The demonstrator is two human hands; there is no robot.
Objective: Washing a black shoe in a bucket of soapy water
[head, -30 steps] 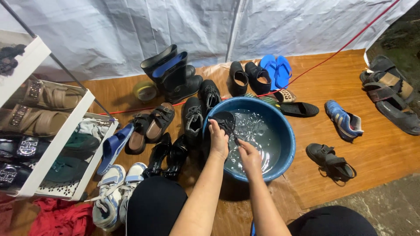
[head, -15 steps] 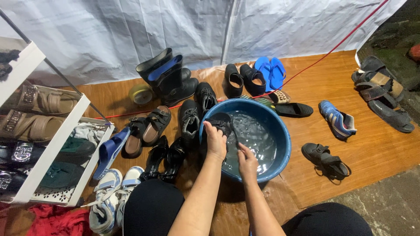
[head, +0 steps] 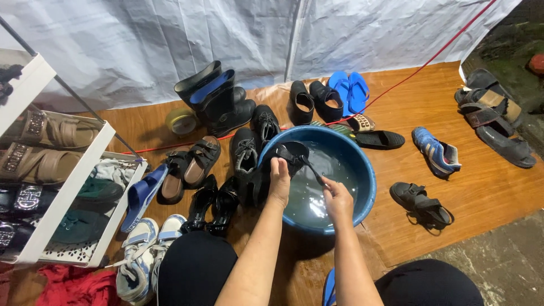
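Wooden floor (head: 442, 107), white tarp wall (head: 170, 39) at twelve o'clock. Blue basin (head: 365, 187) held water. Your left hand (head: 279, 181) gripped black sandal (head: 289, 153); right hand (head: 338, 199) fingers closed on brush (head: 313, 170).

A makeshift shoe-washing spot: white tarp walls (head: 351, 34), shoe rack (head: 62, 187), footwear around a water basin (head: 362, 170)

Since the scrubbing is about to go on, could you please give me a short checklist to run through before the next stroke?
1. Left hand grips the black strapped sandal over the round blue plastic basin: ok.
2. Right hand holds a thin dark brush handle touching the sandal: ok.
3. Water in the basin: ok.
4. Basin stands flat on the brown wooden floor: ok.
5. Brush bristles' condition: cannot tell.
6. Black lace-up shoe touching the basin's rim, in splash range: not ok.
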